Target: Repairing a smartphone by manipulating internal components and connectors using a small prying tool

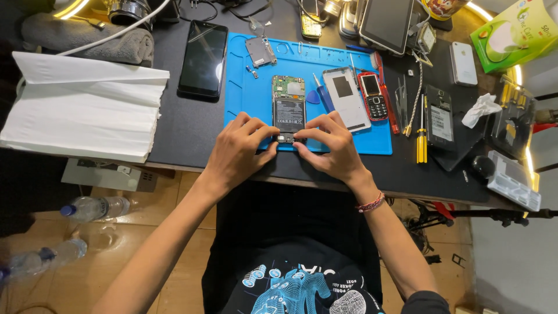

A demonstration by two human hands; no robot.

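Plainly, both hands are at the near end of an opened smartphone (289,109) that lies flat on the blue repair mat (256,122), on the dark bench (186,139). Its back cover is off, so the green circuit board at the far end and the black battery in the middle are bare. The left hand (237,152) pinches the lower left corner with thumb and fingertips; the right hand (332,145) does the same at the lower right, both closed lightly on the phone's bottom edge rather than clenched. What the fingertips press on there is too small to make out.

My judgement is that the phone is light and stiff in its frame but fragile where it is open: the board, its small connectors and any thin ribbon cables would not bear pressure, and the battery should not be bent or pricked. The safe hold looks to be on the side rails and corners of the frame, as the hands have it now, with the mat keeping it from sliding.

Just right of the phone lie a blue pick (313,97), a pale back cover (345,97) and a small red keypad phone (372,96). A black smartphone (203,58) lies off the mat to the left, and yellow-handled screwdrivers (422,136) lie to the right.
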